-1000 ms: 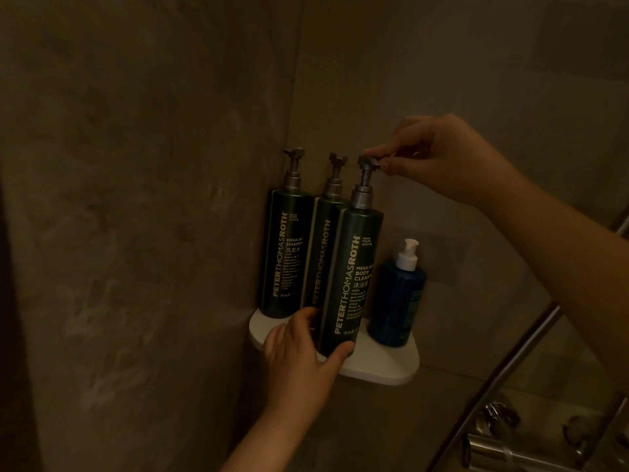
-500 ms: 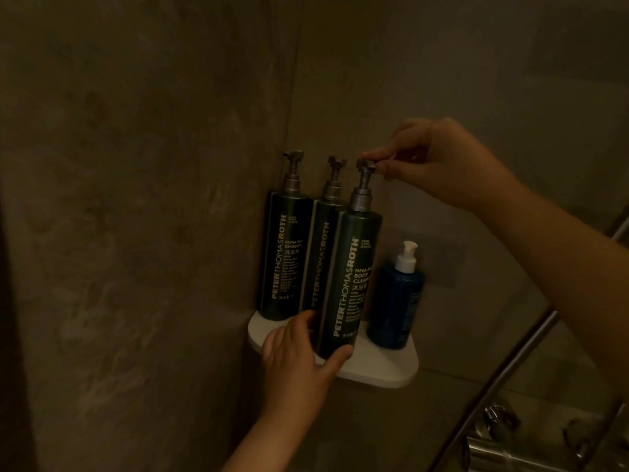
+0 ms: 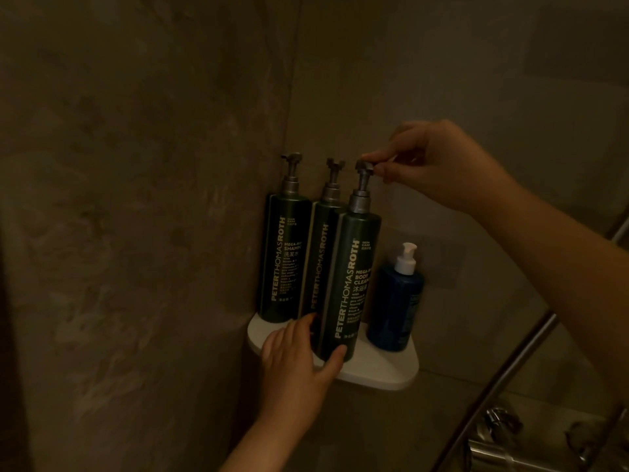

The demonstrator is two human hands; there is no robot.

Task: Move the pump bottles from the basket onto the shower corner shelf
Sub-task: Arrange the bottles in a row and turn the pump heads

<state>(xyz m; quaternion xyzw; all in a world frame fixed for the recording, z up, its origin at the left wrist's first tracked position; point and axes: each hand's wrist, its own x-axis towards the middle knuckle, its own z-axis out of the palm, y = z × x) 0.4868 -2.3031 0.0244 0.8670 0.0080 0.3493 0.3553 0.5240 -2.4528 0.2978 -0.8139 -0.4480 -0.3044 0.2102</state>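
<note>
From the head view, my right hand (image 3: pixel 439 165) pinches the pump head of the front bottle (image 3: pixel 350 284), fingers clamped on it; my left hand (image 3: pixel 299 366) grips its base at the front edge of the corner shelf (image 3: pixel 381 373). I'd worry about tipping — tall, smooth, glossy cylinders crowd the small white slab, and the blue bottle (image 3: pixel 394 308) stands just beside.

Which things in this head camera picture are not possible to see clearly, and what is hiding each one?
All in the head view:
- Middle bottle: label partly covered by the body cleanser bottle.
- Small print on the shampoo bottle: too dark and blurred.
- Blue bottle label: unreadable, too small.
- Shelf left front: hidden by the left hand.
- Right hand covers the pump nozzle.
- Basket: out of frame.
</note>
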